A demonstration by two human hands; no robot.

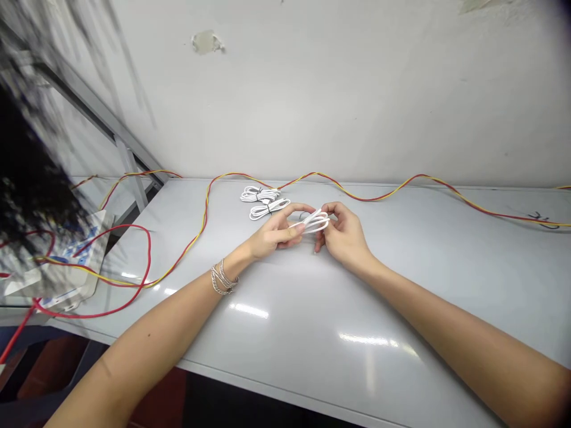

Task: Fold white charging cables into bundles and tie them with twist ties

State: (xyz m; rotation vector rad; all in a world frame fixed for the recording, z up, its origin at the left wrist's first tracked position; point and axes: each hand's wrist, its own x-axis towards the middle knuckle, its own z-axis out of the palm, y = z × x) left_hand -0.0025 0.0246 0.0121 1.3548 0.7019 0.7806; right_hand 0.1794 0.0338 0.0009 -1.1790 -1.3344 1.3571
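Left hand, right hand over glossy table (scuffed wall behind)

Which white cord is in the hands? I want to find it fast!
Start at the big pale table and look along its back edge for the wavy red-and-yellow wire. Just in front of that wire lie two tied white cable bundles. The one you want is the white loop held up between the left hand and the right hand, not lying on the table like those.
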